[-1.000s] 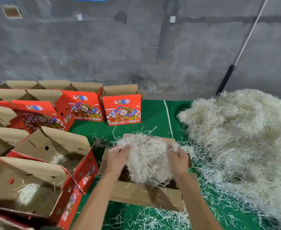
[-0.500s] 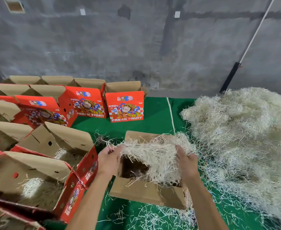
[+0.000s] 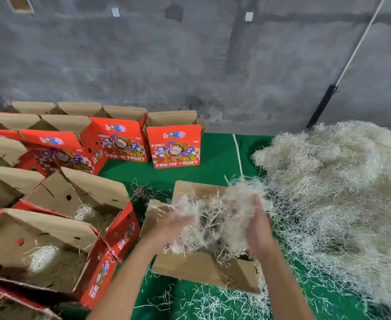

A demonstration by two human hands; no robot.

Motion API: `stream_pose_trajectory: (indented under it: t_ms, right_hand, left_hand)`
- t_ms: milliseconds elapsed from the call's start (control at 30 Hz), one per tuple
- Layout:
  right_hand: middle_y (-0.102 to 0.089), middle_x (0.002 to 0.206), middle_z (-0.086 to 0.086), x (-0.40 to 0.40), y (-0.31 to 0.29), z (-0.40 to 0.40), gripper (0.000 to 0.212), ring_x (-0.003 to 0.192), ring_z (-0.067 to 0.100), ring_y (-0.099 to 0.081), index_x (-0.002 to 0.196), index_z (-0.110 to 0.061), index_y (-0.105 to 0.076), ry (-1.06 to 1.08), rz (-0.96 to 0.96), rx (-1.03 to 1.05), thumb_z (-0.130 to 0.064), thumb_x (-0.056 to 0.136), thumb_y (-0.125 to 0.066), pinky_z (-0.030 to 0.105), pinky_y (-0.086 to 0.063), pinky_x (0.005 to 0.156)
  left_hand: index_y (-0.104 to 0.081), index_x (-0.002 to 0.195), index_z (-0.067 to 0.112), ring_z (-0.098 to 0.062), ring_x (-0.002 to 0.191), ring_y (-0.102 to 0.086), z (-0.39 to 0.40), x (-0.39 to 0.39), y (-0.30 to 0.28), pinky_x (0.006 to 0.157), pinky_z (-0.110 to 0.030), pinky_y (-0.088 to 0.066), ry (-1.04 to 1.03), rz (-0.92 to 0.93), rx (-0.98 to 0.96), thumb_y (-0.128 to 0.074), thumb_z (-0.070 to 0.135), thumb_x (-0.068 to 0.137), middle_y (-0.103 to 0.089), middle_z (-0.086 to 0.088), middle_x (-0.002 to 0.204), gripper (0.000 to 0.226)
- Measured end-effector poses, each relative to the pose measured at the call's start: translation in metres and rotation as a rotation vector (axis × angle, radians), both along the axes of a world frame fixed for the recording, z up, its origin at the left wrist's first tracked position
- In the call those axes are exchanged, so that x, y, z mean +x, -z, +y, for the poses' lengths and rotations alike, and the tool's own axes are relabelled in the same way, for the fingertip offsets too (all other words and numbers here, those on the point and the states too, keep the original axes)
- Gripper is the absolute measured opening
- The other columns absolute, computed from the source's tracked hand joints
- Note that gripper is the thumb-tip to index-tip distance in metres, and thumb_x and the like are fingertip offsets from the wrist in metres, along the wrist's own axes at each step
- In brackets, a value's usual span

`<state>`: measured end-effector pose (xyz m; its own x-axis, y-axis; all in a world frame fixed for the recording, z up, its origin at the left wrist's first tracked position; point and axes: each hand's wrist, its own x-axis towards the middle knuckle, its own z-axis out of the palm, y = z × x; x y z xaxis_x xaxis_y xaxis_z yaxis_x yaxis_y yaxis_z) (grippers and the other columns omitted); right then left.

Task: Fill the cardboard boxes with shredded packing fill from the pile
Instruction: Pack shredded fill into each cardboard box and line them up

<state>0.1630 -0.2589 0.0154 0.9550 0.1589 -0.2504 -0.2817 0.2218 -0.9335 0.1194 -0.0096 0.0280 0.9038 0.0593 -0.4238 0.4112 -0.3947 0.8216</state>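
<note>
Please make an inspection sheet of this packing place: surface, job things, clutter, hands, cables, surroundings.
Surface: green mat, strewn with loose shreds.
Job things: open box in front, partly filled; big pile of shredded fill at right; red fruit boxes at left and behind, the two nearest holding some fill.
Clutter: stray shreds around the open box.
Hands: left hand and right hand blurred, either side of a clump of fill over the box.
Cables: nothing seen.
Surroundings: grey concrete wall; pole leaning on it.

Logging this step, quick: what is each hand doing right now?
Left hand: open, fingers spread against the shredded fill.
Right hand: open, flat against the fill.
</note>
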Motion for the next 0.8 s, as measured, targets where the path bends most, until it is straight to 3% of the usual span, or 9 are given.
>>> stream_pose_trajectory:
  t_ms: [133,300,433,500,567,600,667,733,800]
  right_hand:
    - [-0.063,0.134,0.014,-0.005,-0.003,0.037,0.066,0.129,0.030,-0.057,0.141,-0.015,-0.050,-0.306,0.047,0.155,-0.064,0.098,-0.040,0.052,-0.038,0.111]
    - [-0.069,0.085,0.008,0.003,0.015,0.001,0.010,0.079,0.027,-0.065,0.099,-0.015,-0.070,-0.010,-0.070,-0.129,-0.010,0.094,-0.062,0.029,-0.056,0.071]
    - [-0.071,0.092,-0.003,-0.004,0.013,0.022,0.030,0.083,0.021,-0.070,0.119,-0.042,-0.062,-0.032,-0.143,-0.212,-0.053,0.091,-0.066,0.031,-0.060,0.077]
    - [-0.066,0.073,-0.004,-0.008,0.010,0.038,0.032,0.064,0.020,-0.060,0.101,-0.036,-0.067,-0.181,-0.213,-0.355,-0.065,0.088,-0.060,0.023,-0.055,0.065]
    - [-0.054,0.059,-0.012,-0.006,0.003,0.030,0.028,0.054,0.011,-0.043,0.077,-0.030,-0.066,-0.078,-0.221,-0.354,-0.049,0.096,-0.058,0.019,-0.042,0.049]
    - [-0.048,0.056,-0.013,-0.004,0.000,0.018,0.034,0.051,0.010,-0.038,0.068,-0.026,-0.059,0.012,-0.216,-0.358,-0.043,0.098,-0.058,0.018,-0.037,0.046]
    - [-0.043,0.054,-0.010,0.000,0.000,-0.013,0.040,0.050,0.010,-0.034,0.068,-0.016,-0.054,0.203,-0.203,-0.305,-0.043,0.097,-0.059,0.021,-0.036,0.046]
    - [-0.048,0.060,-0.010,0.000,0.003,-0.028,0.034,0.055,0.011,-0.039,0.080,-0.010,-0.058,0.318,-0.187,-0.266,-0.039,0.097,-0.057,0.029,-0.044,0.056]
    - [-0.067,0.094,-0.005,-0.006,0.003,-0.012,0.010,0.074,0.008,-0.054,0.108,-0.025,-0.060,0.157,-0.137,-0.268,-0.019,0.102,-0.054,0.028,-0.052,0.077]
  left_hand:
    - [-0.034,0.149,0.023,-0.001,0.116,-0.052,-0.055,0.009,0.017,0.097,-0.026,-0.045,0.128,-0.107,0.071,-0.074,0.050,0.080,-0.047,0.006,0.145,0.084]
    - [-0.063,0.125,0.020,-0.007,0.117,-0.060,-0.015,0.014,0.011,0.104,-0.034,-0.048,-0.017,-0.203,0.009,-0.066,0.062,0.083,-0.062,0.001,0.134,0.059]
    - [-0.057,0.116,0.020,0.002,0.064,-0.058,-0.037,0.009,0.002,0.060,-0.019,-0.045,0.016,-0.115,-0.077,-0.047,0.077,0.087,-0.068,0.016,0.084,0.065]
    - [-0.058,0.122,0.009,0.002,0.062,-0.058,-0.055,0.012,0.011,0.060,-0.032,-0.052,0.041,-0.171,-0.047,-0.047,0.055,0.099,-0.073,-0.007,0.105,0.053]
    - [-0.055,0.131,0.008,-0.014,0.094,-0.069,-0.045,0.009,0.013,0.079,-0.047,-0.059,-0.085,-0.282,-0.132,-0.053,0.051,0.097,-0.050,-0.030,0.138,0.055]
    - [-0.054,0.135,0.012,-0.021,0.091,-0.071,-0.030,0.008,0.013,0.071,-0.047,-0.060,-0.169,-0.327,-0.166,-0.056,0.051,0.095,-0.043,-0.035,0.139,0.055]
    - [-0.055,0.136,0.020,-0.016,0.064,-0.067,0.007,0.007,0.012,0.044,-0.029,-0.047,-0.408,-0.351,-0.276,-0.058,0.044,0.097,-0.053,-0.032,0.134,0.046]
    - [-0.049,0.142,0.014,-0.023,0.075,-0.068,0.024,0.010,0.020,0.050,-0.027,-0.038,-0.567,-0.273,-0.405,-0.049,0.046,0.102,-0.062,-0.017,0.129,0.052]
    - [-0.053,0.133,0.006,-0.015,0.056,-0.055,0.004,0.014,0.024,0.049,-0.030,-0.039,-0.528,-0.239,-0.266,-0.047,0.055,0.099,-0.067,-0.010,0.096,0.060]
